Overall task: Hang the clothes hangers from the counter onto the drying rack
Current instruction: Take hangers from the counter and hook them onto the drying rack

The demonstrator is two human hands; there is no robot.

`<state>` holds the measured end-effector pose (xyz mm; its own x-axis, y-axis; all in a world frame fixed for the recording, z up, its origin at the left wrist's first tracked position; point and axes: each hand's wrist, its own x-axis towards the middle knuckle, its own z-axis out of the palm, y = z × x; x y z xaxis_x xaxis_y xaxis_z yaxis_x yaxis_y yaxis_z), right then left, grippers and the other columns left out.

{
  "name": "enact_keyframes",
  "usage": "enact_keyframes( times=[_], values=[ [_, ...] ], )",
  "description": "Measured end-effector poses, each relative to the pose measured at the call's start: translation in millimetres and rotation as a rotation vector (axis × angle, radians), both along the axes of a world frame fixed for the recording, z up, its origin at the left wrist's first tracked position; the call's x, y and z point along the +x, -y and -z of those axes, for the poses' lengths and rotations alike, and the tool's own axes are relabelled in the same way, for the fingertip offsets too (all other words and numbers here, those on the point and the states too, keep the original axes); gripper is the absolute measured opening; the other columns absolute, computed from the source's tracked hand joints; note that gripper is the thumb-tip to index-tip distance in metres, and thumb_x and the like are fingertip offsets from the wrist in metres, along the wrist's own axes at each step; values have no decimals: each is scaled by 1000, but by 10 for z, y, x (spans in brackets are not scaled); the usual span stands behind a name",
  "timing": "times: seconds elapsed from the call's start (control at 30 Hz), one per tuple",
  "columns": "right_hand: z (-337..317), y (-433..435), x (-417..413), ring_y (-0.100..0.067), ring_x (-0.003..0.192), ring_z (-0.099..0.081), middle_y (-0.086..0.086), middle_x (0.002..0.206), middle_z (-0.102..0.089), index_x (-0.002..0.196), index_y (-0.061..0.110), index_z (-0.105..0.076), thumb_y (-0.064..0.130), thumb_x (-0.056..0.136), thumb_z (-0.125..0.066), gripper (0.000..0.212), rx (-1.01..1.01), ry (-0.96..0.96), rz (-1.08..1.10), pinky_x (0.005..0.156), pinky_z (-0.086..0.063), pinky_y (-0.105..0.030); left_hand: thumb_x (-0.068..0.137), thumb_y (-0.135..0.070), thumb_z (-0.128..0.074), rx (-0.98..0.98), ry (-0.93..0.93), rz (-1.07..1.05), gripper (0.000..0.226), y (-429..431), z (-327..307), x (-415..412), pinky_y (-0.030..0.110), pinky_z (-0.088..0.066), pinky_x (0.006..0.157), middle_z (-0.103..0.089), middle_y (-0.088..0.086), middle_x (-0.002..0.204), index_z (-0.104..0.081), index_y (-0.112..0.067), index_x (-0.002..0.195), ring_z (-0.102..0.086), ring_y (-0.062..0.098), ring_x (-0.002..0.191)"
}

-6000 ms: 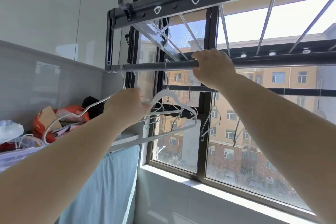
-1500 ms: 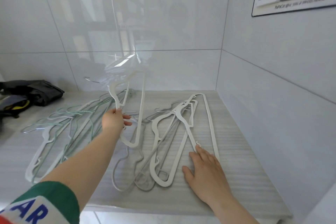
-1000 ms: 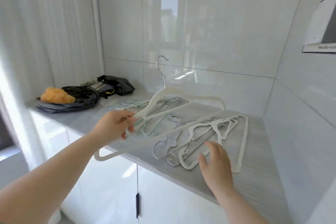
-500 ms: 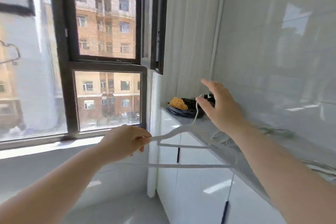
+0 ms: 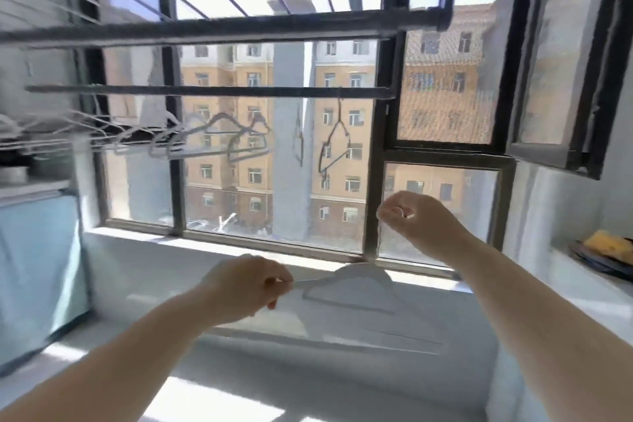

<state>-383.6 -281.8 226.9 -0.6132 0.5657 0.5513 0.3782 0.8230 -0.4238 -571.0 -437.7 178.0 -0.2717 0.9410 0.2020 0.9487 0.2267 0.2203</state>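
The white hanger (image 5: 356,274) is held in the air low in front of the window, near the sill and well below the drying rack (image 5: 219,29), roughly level and blurred by motion. The left hand (image 5: 246,288) grips its left shoulder end, with fingers and thumb curled closed round the plastic. The right hand (image 5: 418,223) is higher and to the right, its fingers curled in and pinching the top of the thin wire hook (image 5: 378,243), which runs straight down to the hanger's neck. The rack spans the upper part of the scene as a thick dark bar, with a thinner rod (image 5: 212,91) beneath it and slim rails slanting up and away behind. Several pale hangers (image 5: 219,134) hang in a row along the left and middle of the rod. Farther right, a dark hanger (image 5: 334,144) hangs alone from the same rod. Behind the rack stands the dark-framed window (image 5: 373,134), with one pane swung open at the upper right and orange apartment blocks visible outside. At the far right, on the edge of the counter (image 5: 582,271), a yellow lump (image 5: 606,243) rests on something dark. At the left stands a light blue cover (image 5: 37,267).
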Motion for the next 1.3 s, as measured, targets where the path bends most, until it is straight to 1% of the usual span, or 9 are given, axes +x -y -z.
enact_keyframes(
  times=[0.07,0.2,0.27,0.4,0.77,0.93,1.03,1.2,1.3],
  values=[
    [9,309,-551,-10,81,-50,3,87,-57,96,12,-66,24,90,-56,16,-21,-1,-81,62,-35,-12,94,-34,-44,6,-8,-98,23,477,10,-367,12,-44,59,-53,-21,61,-62,-32,109,-50,-3,49],
    [-1,934,-1564,-10,83,-49,1,89,-58,97,10,-66,22,90,-55,17,-36,12,-240,58,-34,-3,94,-34,-43,30,-64,-273,23,1364,21,-997,7,-33,54,-50,-23,61,-63,-29,104,-48,-9,50],
    [-15,1232,-2042,-13,86,-51,-5,97,-63,99,12,-66,24,90,-55,19,-64,37,-314,66,-38,-19,94,-35,-44,36,-67,-377,21,1769,0,-1265,8,-34,56,-51,-21,60,-63,-30,100,-47,-8,52],
    [-111,1781,-2925,-19,97,-60,-7,110,-66,102,11,-65,25,91,-55,20,-63,67,-466,75,-44,-22,92,-37,-45,49,-46,-547,20,2427,-80,-1768,12,-35,53,-56,-17,61,-64,-31,94,-52,-8,52],
    [-567,2365,-5158,-16,97,-55,-4,117,-62,117,15,-57,22,96,-45,25,139,82,-698,79,-42,-24,93,-37,-45,94,-78,-849,20,3143,-304,-3416,11,-36,49,-57,-15,59,-49,-42,74,-48,-4,39],
    [-987,2314,-5975,-14,94,-59,-6,127,-57,123,14,-55,8,98,-32,34,248,31,-637,74,-43,-23,94,-35,-43,185,-114,-921,18,3213,-545,-4274,11,-36,51,-57,-13,61,-53,-41,79,-48,-1,52],
    [-1191,2303,-6360,-20,113,-54,-6,132,-54,126,13,-52,-1,95,-31,40,350,-57,-550,93,-44,-32,95,-29,-44,306,-72,-943,17,3278,-542,-4724,11,-33,47,-59,-8,64,-60,-30,89,-46,2,50],
    [-1318,2315,-6767,-23,130,-34,-7,135,-47,129,12,-46,1,92,-38,39,958,-26,-247,110,-23,-35,94,-21,-47,427,-36,-917,18,3345,-526,-5341,14,-39,48,-62,-5,64,-60,-23,81,-46,8,47],
    [-1432,2399,-6921,-26,139,-20,-8,146,-34,135,13,-39,5,94,-38,43,1111,-19,-99,115,-7,-40,94,-25,-46,425,-158,-885,22,3323,-639,-5731,18,-40,50,-62,-7,63,-61,-23,78,-53,11,50]
  ],
)
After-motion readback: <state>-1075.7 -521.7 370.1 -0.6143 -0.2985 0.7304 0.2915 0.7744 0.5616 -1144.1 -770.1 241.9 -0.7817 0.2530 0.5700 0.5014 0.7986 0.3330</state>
